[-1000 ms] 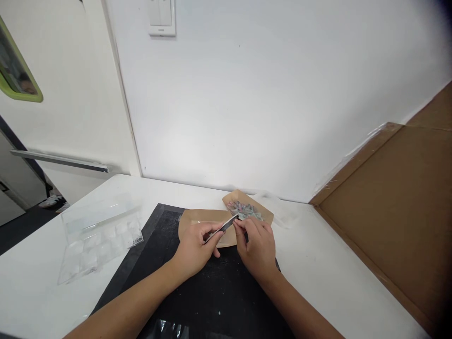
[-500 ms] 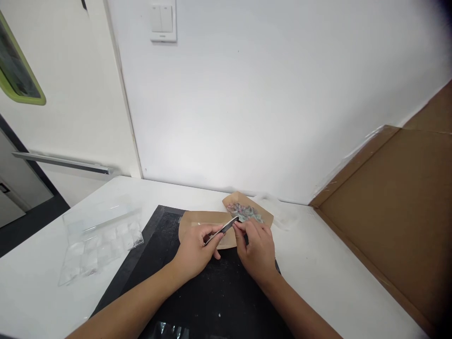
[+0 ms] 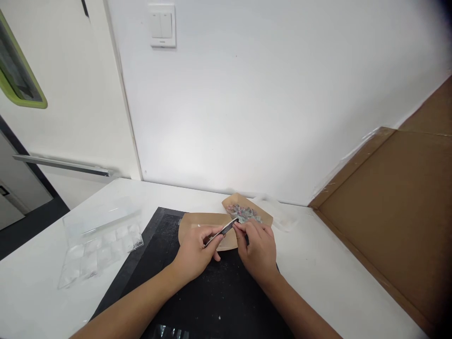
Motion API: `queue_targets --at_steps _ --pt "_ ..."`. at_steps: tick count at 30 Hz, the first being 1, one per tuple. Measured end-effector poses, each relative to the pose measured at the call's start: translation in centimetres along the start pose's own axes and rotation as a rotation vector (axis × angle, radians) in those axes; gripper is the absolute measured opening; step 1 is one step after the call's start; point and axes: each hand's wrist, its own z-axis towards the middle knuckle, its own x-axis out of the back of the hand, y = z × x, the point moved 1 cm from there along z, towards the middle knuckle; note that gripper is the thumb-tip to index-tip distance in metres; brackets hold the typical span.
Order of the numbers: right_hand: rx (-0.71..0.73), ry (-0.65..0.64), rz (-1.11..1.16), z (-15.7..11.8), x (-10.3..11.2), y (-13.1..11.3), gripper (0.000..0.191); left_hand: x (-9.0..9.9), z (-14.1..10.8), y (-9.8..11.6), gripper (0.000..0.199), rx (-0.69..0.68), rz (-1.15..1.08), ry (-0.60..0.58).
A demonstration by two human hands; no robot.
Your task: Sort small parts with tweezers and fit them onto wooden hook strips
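Observation:
My left hand (image 3: 195, 248) is closed on a thin flat dark piece with a pale edge (image 3: 228, 228), which tilts up to the right. The fingertips of my right hand (image 3: 257, 245) are pinched together at the upper right end of that piece. Beneath and behind my hands lies a brown paper tray (image 3: 189, 221) on the black mat (image 3: 212, 292). A second brown tray (image 3: 231, 200), just behind my right hand, has small greyish, green and pink bits (image 3: 243, 212) in it. Whether my right fingertips hold something small is hidden.
An open clear compartment box (image 3: 100, 254) stands on the white table (image 3: 318, 273) at the left. Crumpled clear plastic (image 3: 282, 214) lies behind the second tray. Tall cardboard (image 3: 391, 202) borders the right side, and a white wall (image 3: 247, 117) rises behind the table.
The view has tilted up very slightly, so the scene sits a little lower. My hands keep nearly the same grip and place on the piece.

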Motion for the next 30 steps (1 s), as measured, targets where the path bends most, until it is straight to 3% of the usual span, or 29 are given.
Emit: queue_targets --at_steps 30 --pt "0.027 -0.035 0.012 -0.02 0.16 -0.23 0.015 0.03 -0.04 0.16 0.04 0.021 0.004 0.007"
